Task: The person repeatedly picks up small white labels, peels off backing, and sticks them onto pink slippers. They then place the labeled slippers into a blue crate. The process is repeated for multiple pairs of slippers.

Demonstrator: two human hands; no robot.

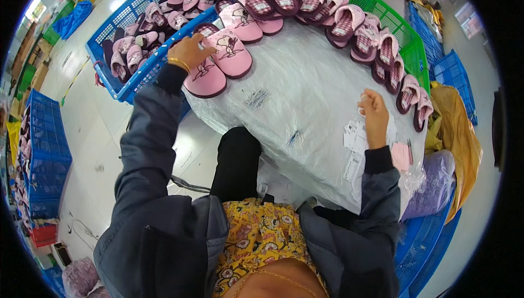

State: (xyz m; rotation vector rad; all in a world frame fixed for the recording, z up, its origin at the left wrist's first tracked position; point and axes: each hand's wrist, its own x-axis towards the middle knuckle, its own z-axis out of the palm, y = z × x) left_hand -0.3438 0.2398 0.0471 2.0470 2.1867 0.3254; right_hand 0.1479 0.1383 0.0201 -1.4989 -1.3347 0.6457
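My left hand is closed on a pink slipper with a cartoon dog on its toe, at the left edge of the plastic-wrapped table. Its mate lies right against it. Just beyond sits another pink slipper with the same print. My right hand hovers at the table's right side, fingers curled together, with a bit of white at the fingertips that is too small to name. Close to it lie scattered white tags. A stack of pink cards sits nearer me.
Pink slippers with checked insides line the far edge, along a green crate. At the left stands a blue crate full of slippers. Another blue crate is farther left. A purple bag and yellow sacking lie right.
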